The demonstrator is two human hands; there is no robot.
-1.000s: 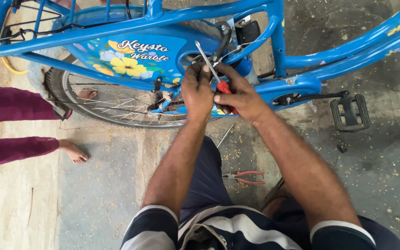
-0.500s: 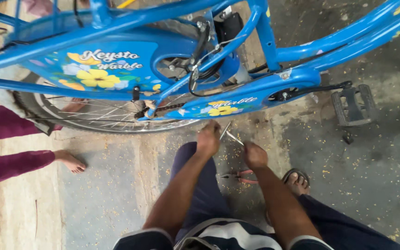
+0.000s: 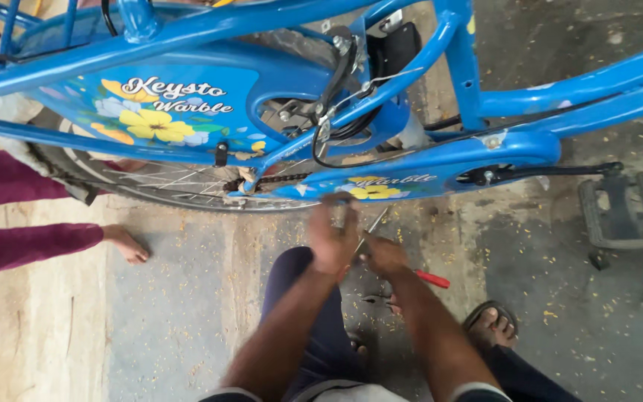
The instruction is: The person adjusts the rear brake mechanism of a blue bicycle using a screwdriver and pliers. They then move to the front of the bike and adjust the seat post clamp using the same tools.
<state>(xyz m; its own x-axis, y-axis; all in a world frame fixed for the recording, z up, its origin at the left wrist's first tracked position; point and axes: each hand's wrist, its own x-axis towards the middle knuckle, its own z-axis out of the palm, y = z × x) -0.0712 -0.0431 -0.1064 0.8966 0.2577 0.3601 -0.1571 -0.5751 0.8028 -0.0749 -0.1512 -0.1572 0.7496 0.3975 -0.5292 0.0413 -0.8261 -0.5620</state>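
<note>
While the left hand [image 3: 334,240] hovered blurred below the blue bicycle's chain guard [image 3: 411,175], its grip unreadable; the right hand [image 3: 383,255] pinched a thin metal tool [image 3: 370,227] (red-handled pliers [image 3: 432,279] lay on the floor).

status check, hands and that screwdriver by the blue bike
Left hand and right hand together below the chain guard, blurred. Thin screwdriver between them, grip unclear. Red-handled pliers on floor beside right hand.
</note>
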